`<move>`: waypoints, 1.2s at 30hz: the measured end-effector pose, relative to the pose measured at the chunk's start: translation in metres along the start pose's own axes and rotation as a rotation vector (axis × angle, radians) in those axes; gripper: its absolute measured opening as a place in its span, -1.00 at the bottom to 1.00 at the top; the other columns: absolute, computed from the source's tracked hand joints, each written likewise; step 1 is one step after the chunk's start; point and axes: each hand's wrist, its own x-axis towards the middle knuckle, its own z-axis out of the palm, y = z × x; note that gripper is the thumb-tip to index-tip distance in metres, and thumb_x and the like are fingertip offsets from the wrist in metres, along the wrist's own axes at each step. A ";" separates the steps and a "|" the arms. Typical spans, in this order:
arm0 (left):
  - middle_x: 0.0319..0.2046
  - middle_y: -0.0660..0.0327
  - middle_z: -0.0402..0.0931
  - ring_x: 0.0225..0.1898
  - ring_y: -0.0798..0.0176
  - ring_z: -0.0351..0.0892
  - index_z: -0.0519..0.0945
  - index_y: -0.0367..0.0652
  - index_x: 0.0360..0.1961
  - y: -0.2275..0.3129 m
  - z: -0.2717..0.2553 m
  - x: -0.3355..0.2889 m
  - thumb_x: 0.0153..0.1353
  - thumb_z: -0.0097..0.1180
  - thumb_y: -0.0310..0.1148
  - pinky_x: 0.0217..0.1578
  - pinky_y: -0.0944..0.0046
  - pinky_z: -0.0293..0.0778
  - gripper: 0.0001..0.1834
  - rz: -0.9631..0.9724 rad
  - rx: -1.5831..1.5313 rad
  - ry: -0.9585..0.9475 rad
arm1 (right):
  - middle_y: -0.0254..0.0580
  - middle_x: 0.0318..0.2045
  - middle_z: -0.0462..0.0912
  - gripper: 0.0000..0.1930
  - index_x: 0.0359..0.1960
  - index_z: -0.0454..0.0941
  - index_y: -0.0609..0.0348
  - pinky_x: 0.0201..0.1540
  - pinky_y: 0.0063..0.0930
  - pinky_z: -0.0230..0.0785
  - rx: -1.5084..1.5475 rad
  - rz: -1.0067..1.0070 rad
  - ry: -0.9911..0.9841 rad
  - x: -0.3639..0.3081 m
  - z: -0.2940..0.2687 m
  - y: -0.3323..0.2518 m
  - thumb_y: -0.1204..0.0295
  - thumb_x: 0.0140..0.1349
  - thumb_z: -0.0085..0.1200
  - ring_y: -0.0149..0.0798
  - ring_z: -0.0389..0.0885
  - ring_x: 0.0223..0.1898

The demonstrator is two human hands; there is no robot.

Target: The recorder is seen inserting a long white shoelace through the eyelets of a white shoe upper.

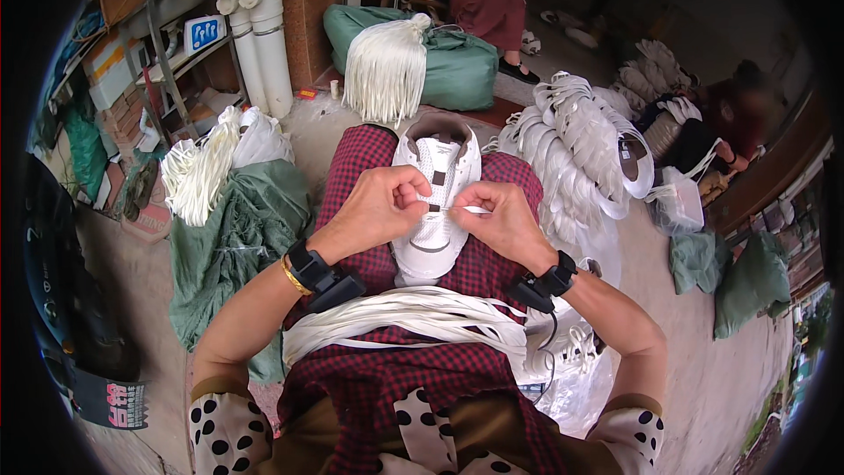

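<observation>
A white sneaker (431,251) rests on my lap, toe toward me and its dark-lined opening facing away. Over its lower eyelets, my left hand (382,207) is closed in a pinch at the left side; what its fingertips hold is hidden. On the other side my right hand (503,218) pinches a white shoelace (476,209), a short piece of which shows at the fingers. Dark gaps show along the tongue between the eyelet rows. Across my lap, nearer to me, lies a bundle of white laces (404,321).
A large pile of white shoes (571,158) stands at my right. Another lace bundle (387,66) hangs over a green sack (462,70) ahead. At left, more laces (200,167) top a green sack (242,237). Two other people sit farther off, ahead and at right.
</observation>
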 end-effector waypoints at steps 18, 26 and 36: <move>-0.62 0.35 0.47 -0.56 0.53 0.41 0.68 -0.30 -0.34 -0.001 -0.001 0.002 0.10 0.22 -0.55 -0.52 0.40 0.38 -0.90 -0.009 -0.014 -0.017 | -0.07 -0.52 0.66 -0.91 -0.42 0.63 0.34 -0.35 -0.42 0.48 -0.139 -0.168 -0.162 0.014 -0.011 -0.009 0.55 0.05 0.23 -0.34 0.66 -0.46; -0.58 0.34 0.50 -0.53 0.50 0.40 0.71 -0.23 -0.32 -0.001 -0.002 0.001 0.12 0.26 -0.52 -0.46 0.39 0.37 -0.91 0.011 0.053 -0.029 | -0.02 -0.54 0.62 -0.90 -0.44 0.61 0.34 -0.36 -0.42 0.45 -0.343 -0.262 -0.177 0.023 -0.013 -0.017 0.55 0.02 0.22 -0.21 0.64 -0.49; -0.51 0.30 0.51 -0.51 0.47 0.43 0.71 -0.22 -0.31 -0.002 -0.001 0.001 0.12 0.24 -0.54 -0.44 0.38 0.38 -0.89 0.102 0.084 -0.023 | -0.20 -0.50 0.64 -0.91 -0.40 0.62 0.33 -0.35 -0.53 0.42 -0.175 -0.233 -0.339 0.028 -0.021 -0.004 0.57 0.06 0.23 -0.42 0.57 -0.46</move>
